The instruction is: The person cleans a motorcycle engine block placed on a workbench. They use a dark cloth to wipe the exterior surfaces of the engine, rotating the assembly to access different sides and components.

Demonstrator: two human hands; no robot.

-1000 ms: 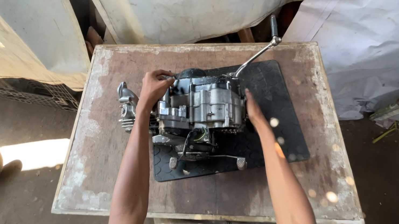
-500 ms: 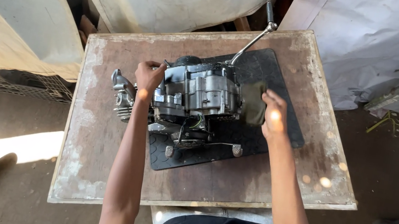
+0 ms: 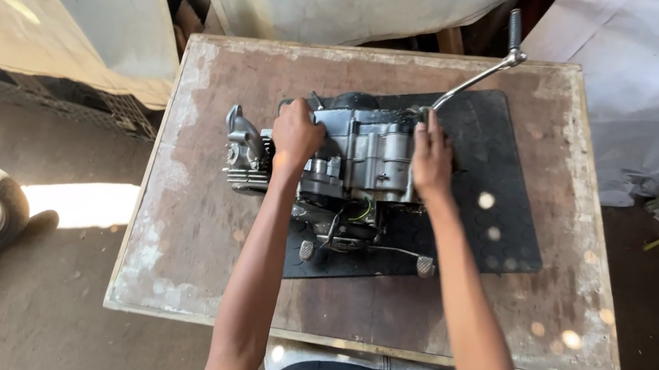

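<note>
Left hand (image 3: 296,134): fingers curled, clamped on engine's left top.
Right hand (image 3: 431,160): fingers together, pressed flat on engine's right side.
Engine (image 3: 355,167): frame center, on black mat (image 3: 499,197), wooden table (image 3: 188,269).

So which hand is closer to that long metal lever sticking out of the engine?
The right hand. It rests on the engine right at the base of the lever, while the left hand grips the opposite side.

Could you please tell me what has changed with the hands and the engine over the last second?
The right hand moved from the mat at the engine's right end onto the casing near the kick lever. The left hand kept its grip on the engine's left side, and the engine stayed on the mat.
</note>
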